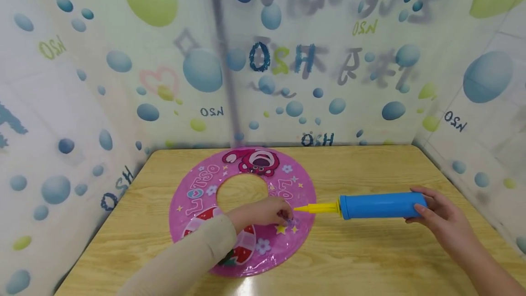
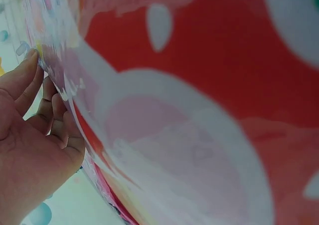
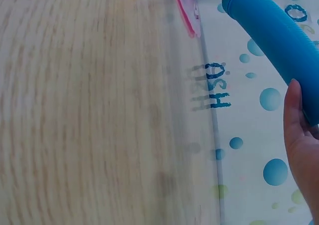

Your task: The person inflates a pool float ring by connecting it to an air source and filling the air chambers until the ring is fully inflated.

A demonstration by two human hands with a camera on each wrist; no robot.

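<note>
A pink swim ring (image 1: 304, 186) printed with a bear, flowers and lettering lies on the table. Across it reaches my left hand (image 1: 267, 211), its thumb and forefinger pinching the small clear valve (image 1: 293, 223) on the ring's right side. The left wrist view shows this hand (image 2: 40, 115) against the ring's glossy red and white print. On the right, my right hand (image 1: 439, 214) grips the rear end of a blue hand pump (image 1: 382, 205), held roughly level. Its yellow nozzle (image 1: 316, 208) points left, with the tip close to my left fingers. Whether it touches the valve I cannot tell.
The wooden table (image 1: 370, 255) extends under and around the ring. Behind it and at both sides stand pale walls (image 1: 287, 118) patterned with blue and green bubbles and H2O lettering. In the right wrist view the ring's pink edge (image 3: 185, 10) shows near the top.
</note>
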